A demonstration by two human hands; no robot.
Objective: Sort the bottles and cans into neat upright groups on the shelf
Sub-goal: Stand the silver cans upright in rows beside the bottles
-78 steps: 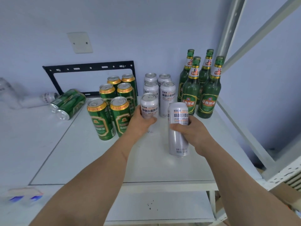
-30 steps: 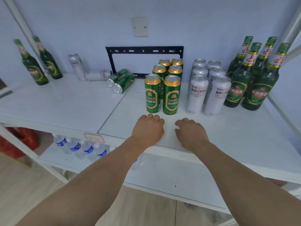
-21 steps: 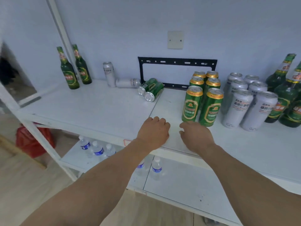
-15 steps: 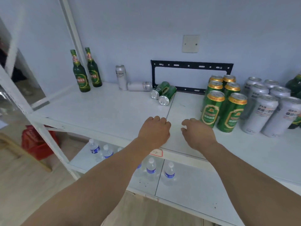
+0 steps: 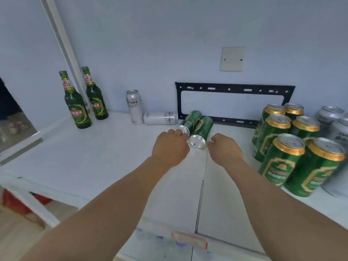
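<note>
We see two green cans lying on their sides on the white shelf [image 5: 105, 155], side by side and touching, their silver bases turned toward us: the left fallen can [image 5: 189, 120] and the right fallen can [image 5: 202, 129]. We take this pair as our landmark. The left hand [image 5: 170, 146] sits just left of the pair, fingers loosely curled, its fingertips at the base of the left fallen can; we cannot tell whether they grip it. The right hand [image 5: 224, 149] hovers just right of the pair, fingers loosely curled, grasping nothing.

Just left of the pair a silver can [image 5: 161, 118] lies on its side, and beside that an upright silver can [image 5: 134, 107] stands against the wall. Far left of the pair two green bottles [image 5: 75, 104] stand upright. Right of the pair six green cans [image 5: 278, 147] stand in a tight group, with upright silver cans [image 5: 333, 119] beyond them at the frame edge. Directly behind the pair a black metal bracket [image 5: 233, 89] leans against the wall, with a wall plate [image 5: 232, 58] above it.
</note>
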